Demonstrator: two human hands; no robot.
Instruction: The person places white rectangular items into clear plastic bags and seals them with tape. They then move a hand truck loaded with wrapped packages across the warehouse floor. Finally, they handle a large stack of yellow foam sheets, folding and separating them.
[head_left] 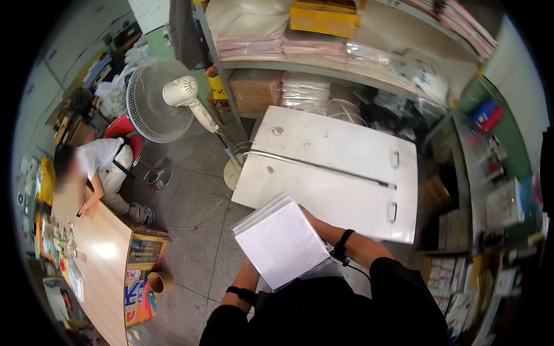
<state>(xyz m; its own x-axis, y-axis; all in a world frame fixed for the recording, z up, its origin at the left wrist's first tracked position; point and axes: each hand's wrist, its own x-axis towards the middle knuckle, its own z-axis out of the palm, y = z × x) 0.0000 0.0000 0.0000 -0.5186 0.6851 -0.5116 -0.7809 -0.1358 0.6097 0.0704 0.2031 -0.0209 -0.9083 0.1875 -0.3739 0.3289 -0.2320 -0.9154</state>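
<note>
A stack of white square sheets or flat sleeves [281,242] is held up in front of my body, tilted, with several layers showing along its upper left edge. My right hand [310,219] is at the stack's upper right edge, its thumb side showing and its fingers running behind, closed on it. From below, my left forearm [249,275] reaches up behind the stack, which hides the left hand and its fingers. Each wrist wears a black band, and a cable hangs from the right one. Just beyond the stack lies a white panel with metal handles [346,167].
A standing fan [161,98] is at the far left of the panel. Behind, a metal shelf [323,72] carries packed stacks and a yellow box [323,17]. At left, a person [104,167] sits at a wooden table [98,259]. Crowded shelves [496,173] line the right side.
</note>
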